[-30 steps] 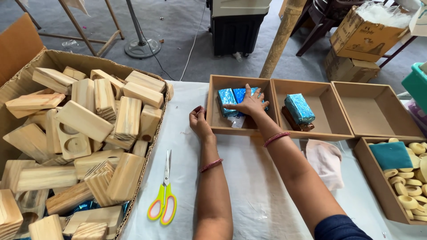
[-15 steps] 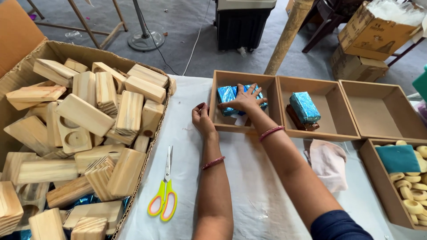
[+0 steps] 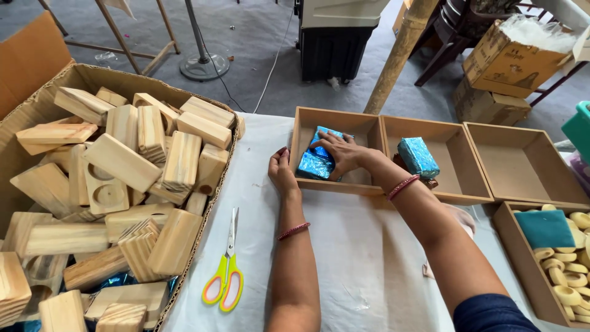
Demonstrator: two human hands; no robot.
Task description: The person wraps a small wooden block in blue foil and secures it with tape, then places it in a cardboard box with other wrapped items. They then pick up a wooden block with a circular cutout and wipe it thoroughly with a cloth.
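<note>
Grey carpet floor (image 3: 258, 43) across top of frame. Fan base (image 3: 204, 65) upper left w/ wooden trestle legs (image 3: 132, 37); black-and-white appliance (image 3: 337, 37) top centre, slanted bamboo pole (image 3: 396, 55), dark chair (image 3: 458, 24), stacked cardboard boxes (image 3: 501, 74) upper right. Even daylight.

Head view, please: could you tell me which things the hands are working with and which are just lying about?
In use: right hand on the blue foil blocks; left hand at the wooden tray.

Lying about: scissors, box of wooden blocks, pink cloth, wooden rings.
</note>
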